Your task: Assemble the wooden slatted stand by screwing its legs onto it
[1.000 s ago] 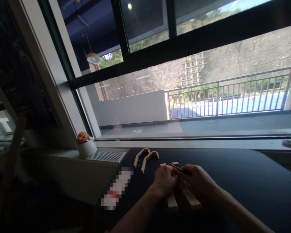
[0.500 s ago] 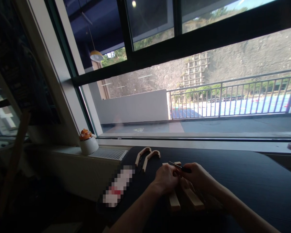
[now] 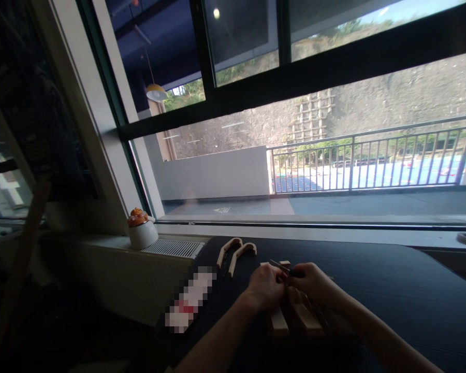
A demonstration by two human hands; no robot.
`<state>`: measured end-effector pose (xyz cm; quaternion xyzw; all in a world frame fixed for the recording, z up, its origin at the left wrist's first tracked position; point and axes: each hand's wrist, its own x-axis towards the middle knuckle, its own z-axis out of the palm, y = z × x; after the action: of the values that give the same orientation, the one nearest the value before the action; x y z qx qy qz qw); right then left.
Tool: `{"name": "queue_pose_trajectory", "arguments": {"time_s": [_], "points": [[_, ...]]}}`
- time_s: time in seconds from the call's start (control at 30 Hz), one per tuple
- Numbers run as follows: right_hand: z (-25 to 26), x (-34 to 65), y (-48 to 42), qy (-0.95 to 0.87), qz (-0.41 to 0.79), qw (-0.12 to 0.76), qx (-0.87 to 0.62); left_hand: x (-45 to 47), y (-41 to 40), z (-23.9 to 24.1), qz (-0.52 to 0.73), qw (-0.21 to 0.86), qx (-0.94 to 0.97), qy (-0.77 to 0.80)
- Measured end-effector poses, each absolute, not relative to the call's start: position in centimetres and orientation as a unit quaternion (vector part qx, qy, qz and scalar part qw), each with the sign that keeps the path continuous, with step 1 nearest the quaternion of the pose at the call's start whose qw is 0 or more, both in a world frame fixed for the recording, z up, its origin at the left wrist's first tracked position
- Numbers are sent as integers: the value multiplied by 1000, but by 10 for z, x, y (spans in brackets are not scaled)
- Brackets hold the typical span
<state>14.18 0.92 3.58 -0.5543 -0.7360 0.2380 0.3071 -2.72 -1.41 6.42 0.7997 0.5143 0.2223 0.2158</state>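
Close together over the dark table (image 3: 373, 274), both hands work at several pale wooden pieces. My right hand (image 3: 314, 277) is closed around a black-handled tool with a thin metal shaft (image 3: 280, 266), whose tip points up and to the left. Its exact kind is too small to tell. My left hand (image 3: 264, 285) is closed beside it, with its fingertips near the tool and its palm over one wooden bar (image 3: 279, 322); what its fingers pinch is hidden. Another wooden piece (image 3: 307, 316) lies under the right wrist.
Two curved wooden hooks (image 3: 242, 253) lie left of my hands, with small dark bits beside them. A blurred pale packet (image 3: 192, 300) lies at the table's left edge. A white jar with an orange lid (image 3: 143, 233) stands on the radiator cover (image 3: 178, 247). A window rises behind.
The view has shifted very slightly. Both hands and the tool stay in nearly the same place, and the wooden pieces look the same.
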Motion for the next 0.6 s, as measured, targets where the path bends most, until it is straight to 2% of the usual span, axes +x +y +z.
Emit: {"name": "queue_pose_trajectory", "arguments": {"time_s": [0.33, 0.6], "points": [[40, 143, 5, -722, 291, 331, -534, -27, -21, 71, 215, 221, 798, 517], [44, 143, 3, -714, 306, 323, -540, -32, -27, 86, 159, 278, 805, 498]]}}
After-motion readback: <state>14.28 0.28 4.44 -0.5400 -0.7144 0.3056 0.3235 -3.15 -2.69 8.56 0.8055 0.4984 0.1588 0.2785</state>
